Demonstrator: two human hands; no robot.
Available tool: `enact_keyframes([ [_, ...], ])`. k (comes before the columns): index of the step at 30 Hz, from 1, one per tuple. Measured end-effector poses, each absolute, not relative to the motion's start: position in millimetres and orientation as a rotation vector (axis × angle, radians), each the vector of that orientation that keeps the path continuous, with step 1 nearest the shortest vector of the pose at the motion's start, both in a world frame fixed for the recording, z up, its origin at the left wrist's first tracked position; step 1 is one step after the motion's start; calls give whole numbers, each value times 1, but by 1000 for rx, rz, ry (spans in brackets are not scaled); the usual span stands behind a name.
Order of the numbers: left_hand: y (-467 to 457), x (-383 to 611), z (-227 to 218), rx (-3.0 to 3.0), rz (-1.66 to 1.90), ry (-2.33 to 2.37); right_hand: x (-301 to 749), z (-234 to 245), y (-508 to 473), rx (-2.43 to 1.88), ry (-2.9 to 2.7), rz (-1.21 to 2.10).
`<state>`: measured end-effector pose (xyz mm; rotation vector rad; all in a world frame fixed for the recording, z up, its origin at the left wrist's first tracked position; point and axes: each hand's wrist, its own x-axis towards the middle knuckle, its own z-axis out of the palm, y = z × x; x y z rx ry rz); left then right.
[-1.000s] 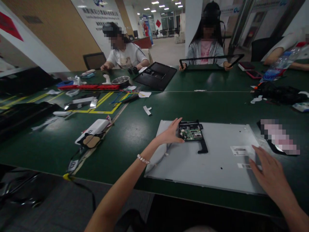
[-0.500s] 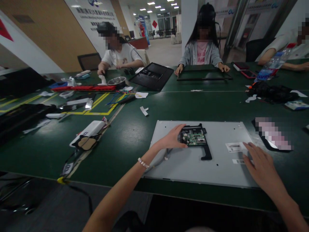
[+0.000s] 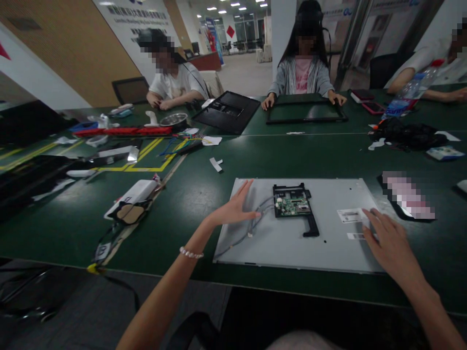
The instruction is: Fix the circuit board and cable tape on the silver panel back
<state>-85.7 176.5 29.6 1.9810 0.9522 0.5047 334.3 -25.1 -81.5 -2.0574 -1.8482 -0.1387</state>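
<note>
L hand [image 3: 229, 210] spread, gripping nothing, R hand [image 3: 390, 241] loosely open over rt side of grey panel [image 3: 272, 253], lower centre-rt of frame; poss. risk: L thumb snags cables [image 3: 250, 232], tugging circuit board [image 3: 292, 207] askew.

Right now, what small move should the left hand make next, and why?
I'd probably lift the left hand slightly away from the grey cables: its thumb tip overlaps them in this view, though contact is unclear. They run to the circuit board, so dragging them might tug it. The right hand is by the labels on the pale panel.
</note>
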Motion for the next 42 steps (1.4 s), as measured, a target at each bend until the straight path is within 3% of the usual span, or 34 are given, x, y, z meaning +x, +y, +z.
enact_keyframes([
  [9, 160, -96, 23, 1915, 560, 1054, 326, -74, -15, -2075, -1876, -165],
  [25, 177, -31, 25, 2117, 499, 689, 316, -58, -16, -2103, -1872, -202],
  [42, 162, -26, 16, 2179, 468, 664, 326, -73, -14, -2067, -1882, -163],
])
